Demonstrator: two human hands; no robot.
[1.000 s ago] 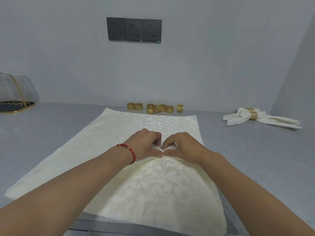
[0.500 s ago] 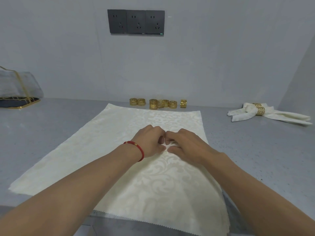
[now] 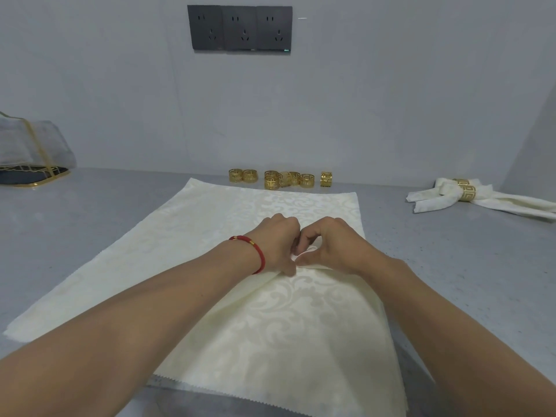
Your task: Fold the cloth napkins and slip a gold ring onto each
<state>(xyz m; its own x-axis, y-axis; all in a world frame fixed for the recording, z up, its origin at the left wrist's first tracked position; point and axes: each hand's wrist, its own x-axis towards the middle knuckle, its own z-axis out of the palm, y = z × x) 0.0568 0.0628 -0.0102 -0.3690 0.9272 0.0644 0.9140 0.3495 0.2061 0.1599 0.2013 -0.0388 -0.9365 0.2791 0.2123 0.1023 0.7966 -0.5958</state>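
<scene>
- A cream napkin (image 3: pixel 210 236) with a scrolled damask pattern lies spread on the grey counter (image 3: pixel 451 266), its near edge hanging over the counter's front.
- The left hand (image 3: pixel 275 242) sits at the middle of the cloth, fingers curled, pinching up a small peak of fabric.
- The right hand (image 3: pixel 334 245) is pressed close against it, fingers and thumb likewise curled round the same gathered peak; the knuckles of the two hands touch.
- From that pinch the cloth rises into soft ridges that run back toward the person.
- A red cord bracelet (image 3: pixel 255 254) circles the left wrist.
- Loose gold rings (image 3: pixel 282 178) stand in a row just beyond the napkin's far edge, near the wall.
- At the far right lies a finished napkin (image 3: pixel 481 200), gathered through a gold ring (image 3: pixel 464 191), well apart from the hands.
- A dark socket panel (image 3: pixel 239 27) is set in the wall above.
- At the far left stands a clear cover with gold trim (image 3: pixel 33 145).
</scene>
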